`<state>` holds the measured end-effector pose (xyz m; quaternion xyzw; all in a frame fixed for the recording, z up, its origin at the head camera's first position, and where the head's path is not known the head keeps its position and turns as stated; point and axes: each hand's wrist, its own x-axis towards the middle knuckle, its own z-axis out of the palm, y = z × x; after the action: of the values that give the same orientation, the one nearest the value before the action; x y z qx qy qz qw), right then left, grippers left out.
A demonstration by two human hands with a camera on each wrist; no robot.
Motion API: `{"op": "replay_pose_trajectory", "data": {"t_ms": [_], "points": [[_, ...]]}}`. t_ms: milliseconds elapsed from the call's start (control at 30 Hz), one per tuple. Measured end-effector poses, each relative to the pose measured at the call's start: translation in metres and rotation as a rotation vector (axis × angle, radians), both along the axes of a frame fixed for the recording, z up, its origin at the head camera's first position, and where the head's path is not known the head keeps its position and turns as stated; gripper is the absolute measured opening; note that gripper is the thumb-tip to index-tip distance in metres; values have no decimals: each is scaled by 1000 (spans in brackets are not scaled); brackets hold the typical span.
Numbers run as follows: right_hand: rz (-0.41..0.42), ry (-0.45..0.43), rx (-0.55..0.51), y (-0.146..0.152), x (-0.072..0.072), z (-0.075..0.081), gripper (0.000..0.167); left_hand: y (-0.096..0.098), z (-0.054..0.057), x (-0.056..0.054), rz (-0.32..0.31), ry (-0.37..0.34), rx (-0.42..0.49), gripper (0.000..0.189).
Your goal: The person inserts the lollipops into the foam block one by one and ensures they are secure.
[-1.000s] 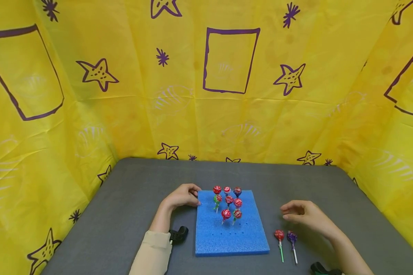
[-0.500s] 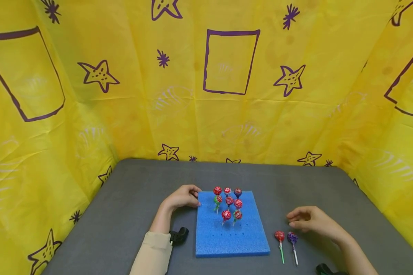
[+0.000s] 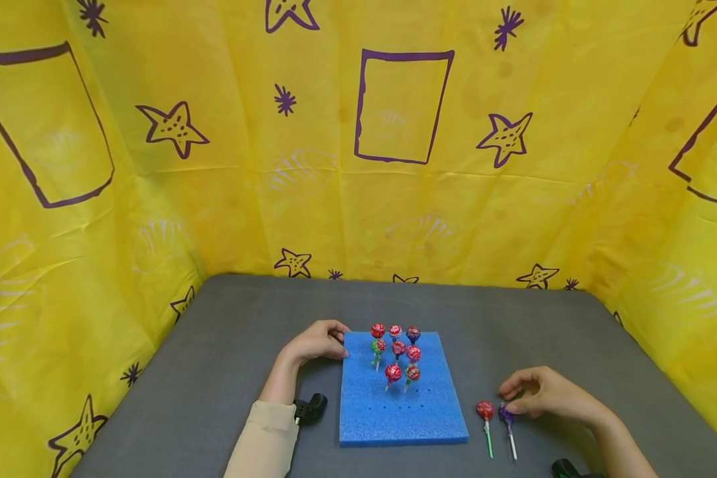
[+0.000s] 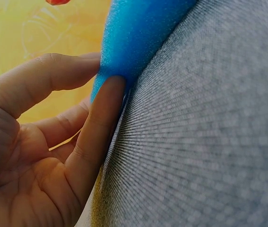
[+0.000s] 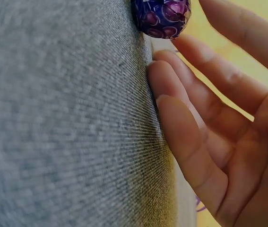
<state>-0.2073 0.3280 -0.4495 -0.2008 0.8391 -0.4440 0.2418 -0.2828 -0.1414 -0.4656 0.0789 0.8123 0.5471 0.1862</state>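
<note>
My left hand [image 3: 318,341] holds the left edge of a blue foam board [image 3: 364,425], near its far corner. In the left wrist view, fingertips press on the foam [image 4: 134,42] at its edge. Several wrapped lollipops stand upright in the board, such as a red one [image 3: 392,373]. My right hand [image 3: 546,395] is low over the table, thumb and fingers curved around the head of a purple lollipop [image 3: 506,414] lying there. In the right wrist view, a gap shows between the purple wrapper [image 5: 164,16] and the thumb. A red lollipop [image 3: 484,409] with a green stick lies beside it.
The foam has small holes in its near part. A grey table [image 3: 245,318] lies under everything, with a yellow patterned cloth [image 3: 311,199] hanging behind and along both sides. A black wrist device [image 3: 312,407] sits by the left wrist.
My right hand has moved down and toward me, from beyond the two loose lollipops to the purple one's head. My left hand stays at the foam board's edge.
</note>
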Motion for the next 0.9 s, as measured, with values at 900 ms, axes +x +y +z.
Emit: {"op": "replay_pose_trajectory", "data": {"t_ms": [900], "points": [[139,-17,-153,-1,-1,-2,23,0,-1,-1,4,2,2,48]]}}
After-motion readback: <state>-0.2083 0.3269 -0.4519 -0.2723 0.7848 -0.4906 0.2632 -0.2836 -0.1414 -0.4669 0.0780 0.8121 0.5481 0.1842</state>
